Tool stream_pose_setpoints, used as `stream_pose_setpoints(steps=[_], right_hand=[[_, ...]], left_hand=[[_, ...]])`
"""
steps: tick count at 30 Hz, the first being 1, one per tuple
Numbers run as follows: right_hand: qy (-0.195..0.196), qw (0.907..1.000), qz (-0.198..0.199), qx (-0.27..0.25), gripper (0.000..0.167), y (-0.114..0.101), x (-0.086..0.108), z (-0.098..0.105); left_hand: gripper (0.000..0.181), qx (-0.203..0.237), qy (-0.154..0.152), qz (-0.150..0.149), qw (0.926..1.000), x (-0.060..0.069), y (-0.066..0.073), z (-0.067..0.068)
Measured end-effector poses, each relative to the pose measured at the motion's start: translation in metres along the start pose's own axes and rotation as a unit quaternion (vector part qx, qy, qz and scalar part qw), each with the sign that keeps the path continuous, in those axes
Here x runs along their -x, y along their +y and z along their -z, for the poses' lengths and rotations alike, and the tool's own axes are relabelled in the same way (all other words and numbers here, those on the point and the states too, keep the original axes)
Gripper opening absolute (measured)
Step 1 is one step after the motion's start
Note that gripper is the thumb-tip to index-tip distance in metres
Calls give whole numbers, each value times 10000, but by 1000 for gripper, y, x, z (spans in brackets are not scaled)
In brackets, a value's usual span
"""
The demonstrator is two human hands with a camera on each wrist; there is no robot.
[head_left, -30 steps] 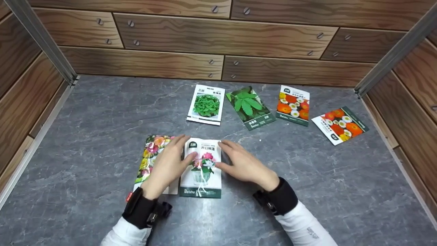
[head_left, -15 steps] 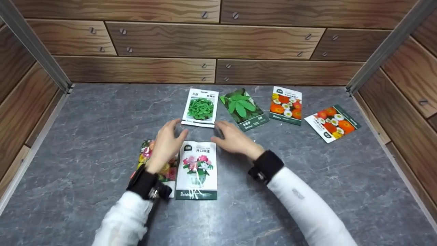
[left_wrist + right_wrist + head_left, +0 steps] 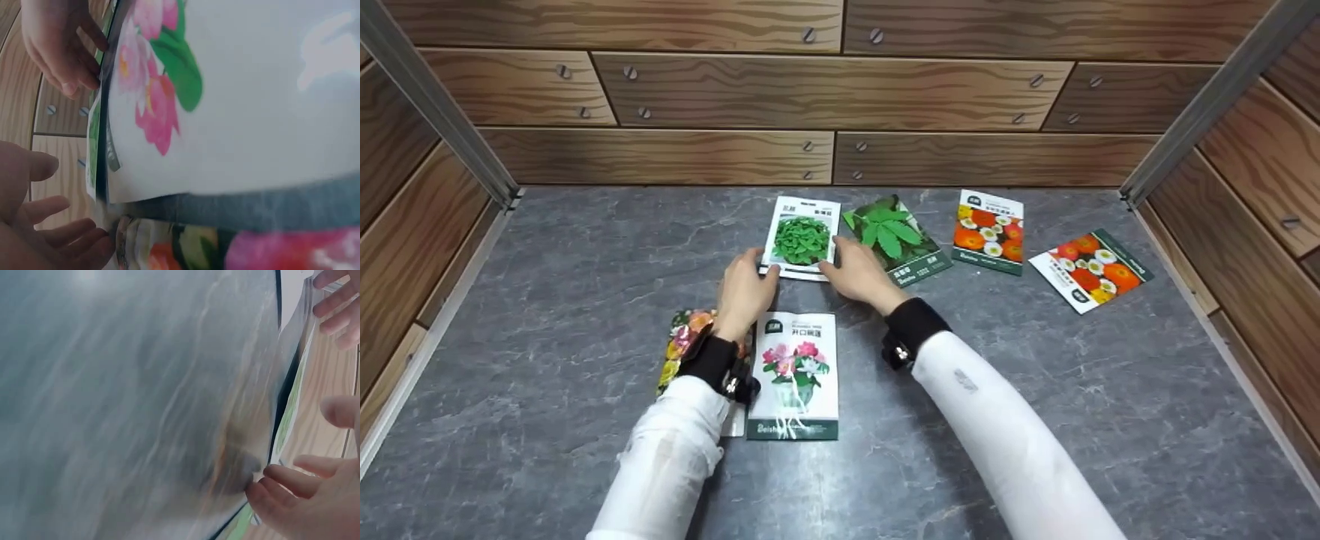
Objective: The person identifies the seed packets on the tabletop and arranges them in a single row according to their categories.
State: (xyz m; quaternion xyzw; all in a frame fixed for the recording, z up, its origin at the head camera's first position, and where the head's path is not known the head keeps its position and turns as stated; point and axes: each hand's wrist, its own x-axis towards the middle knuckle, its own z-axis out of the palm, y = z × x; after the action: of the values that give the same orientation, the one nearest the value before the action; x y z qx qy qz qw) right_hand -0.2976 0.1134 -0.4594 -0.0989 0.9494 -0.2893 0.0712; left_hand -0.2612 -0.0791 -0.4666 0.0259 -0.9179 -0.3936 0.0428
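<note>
At the back centre, a white packet with green leaves (image 3: 802,238) lies flat between two hands. The left hand (image 3: 744,292) touches its lower left corner. Fingertips of the right hand (image 3: 864,276) are at its right edge, the thumb at its lower right corner. Neither hand curls round it; the left wrist view shows the left hand (image 3: 56,230) with loosely spread fingers, and the right wrist view shows the right hand (image 3: 309,492) likewise. Nearer the person lie a white packet with pink flowers (image 3: 793,375) and a multicoloured flower packet (image 3: 682,330), partly hidden under the left wrist.
A dark green leaf packet (image 3: 891,232) lies just right of the right hand's fingers. Two orange-flower packets, one upright (image 3: 988,232) and one turned askew (image 3: 1091,271), are farther right. Wood-patterned walls (image 3: 682,154) enclose the grey marbled table (image 3: 585,262).
Both hands have moved away from the pink-flower packet toward the back and have reached the green-leaf packet's lower corners. The packets show no clear shift on the table; the head view has shifted slightly.
</note>
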Motion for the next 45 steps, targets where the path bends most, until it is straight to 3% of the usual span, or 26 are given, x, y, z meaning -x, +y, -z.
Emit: stream_pose_setpoints(steps=[4, 7, 9, 12, 14, 16, 21, 28, 32, 35, 38, 41, 45], right_hand=[[155, 9996, -164, -172, 66, -12, -3, -7], [250, 9945, -504, -881, 65, -19, -6, -6], [345, 9822, -803, -1662, 66, -22, -8, -4], [612, 9488, -1219, -2849, 63, -22, -11, 0], [744, 9294, -1404, -3332, 57, -21, -12, 2], [810, 9195, -1475, -3552, 48, -19, -11, 4], [784, 9153, -1353, -3712, 36, -12, 0, 13], [626, 9000, -1024, -4190, 39, -4, 33, 21], [570, 8925, -749, -4411, 38, 1, 57, 23], [503, 8878, -531, -4544, 36, 2, 74, 25], [420, 8839, -301, -4647, 37, 3, 91, 29], [390, 8883, -58, -4577, 39, 5, 107, 33], [519, 9040, 132, -4241, 36, 14, 126, 40]], left_hand=[[51, -197, -80, 119, 9997, -2, 3, -2], [50, -167, -149, 150, 9996, -3, 5, -2], [49, -162, -139, 160, 9996, -2, 6, -2], [48, -90, -169, 176, 9997, -1, 6, -2], [48, -7, -289, 181, 9994, 1, 6, -1], [49, 58, -450, 162, 9988, 3, 7, 0], [50, 345, -647, 57, 9973, 13, 11, 3], [47, 1531, -236, 96, 9879, 37, 17, 13], [44, 2248, 59, 102, 9743, 51, 21, 10], [41, 2845, 334, 87, 9581, 63, 26, 6], [40, 3274, 587, -184, 9429, 70, 24, -2], [36, 3422, 689, -301, 9366, 79, 32, -2], [29, 3474, 370, -162, 9368, 92, 50, 2]])
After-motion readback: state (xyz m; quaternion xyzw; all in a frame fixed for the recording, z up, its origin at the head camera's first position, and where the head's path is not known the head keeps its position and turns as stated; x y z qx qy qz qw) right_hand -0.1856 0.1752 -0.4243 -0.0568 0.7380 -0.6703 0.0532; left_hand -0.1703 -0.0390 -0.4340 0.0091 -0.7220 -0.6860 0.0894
